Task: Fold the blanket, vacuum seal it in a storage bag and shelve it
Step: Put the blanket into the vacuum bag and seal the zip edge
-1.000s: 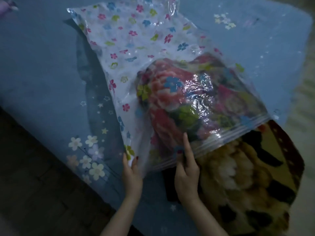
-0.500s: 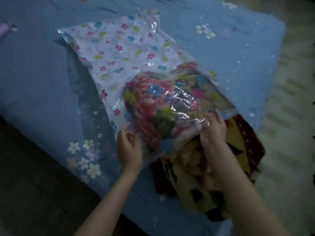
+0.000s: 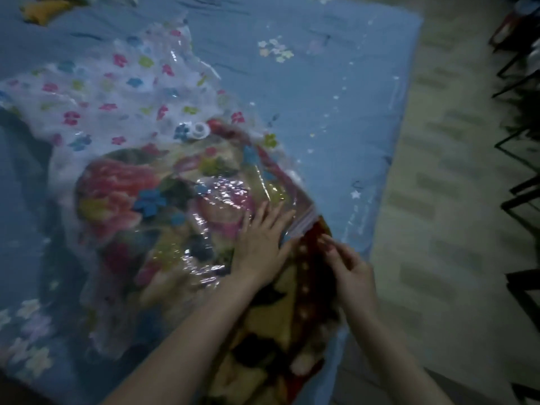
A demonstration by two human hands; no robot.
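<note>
A clear storage bag (image 3: 117,92) printed with small flowers lies on the blue bed sheet (image 3: 336,112), its white valve (image 3: 200,130) facing up. The flowered blanket (image 3: 117,188) fills the bag's near half, and its brown, yellow and red end (image 3: 277,331) sticks out of the bag's mouth towards me. My left hand (image 3: 263,238) rests flat on the bag with spread fingers, just inside the zip edge. My right hand (image 3: 350,270) is beside it with bent fingers that pinch the blanket's red border at the bag's mouth. The picture is blurred.
The bed's edge runs along the right, with pale patterned floor (image 3: 438,171) beyond it. Black rack legs (image 3: 520,200) stand at the far right. A yellow object (image 3: 43,10) lies on the bed at the top left.
My left hand has left the bag's near-left edge and now lies flat on top near the mouth. My right hand has come off the zip edge onto the blanket's red border. The view swung right.
</note>
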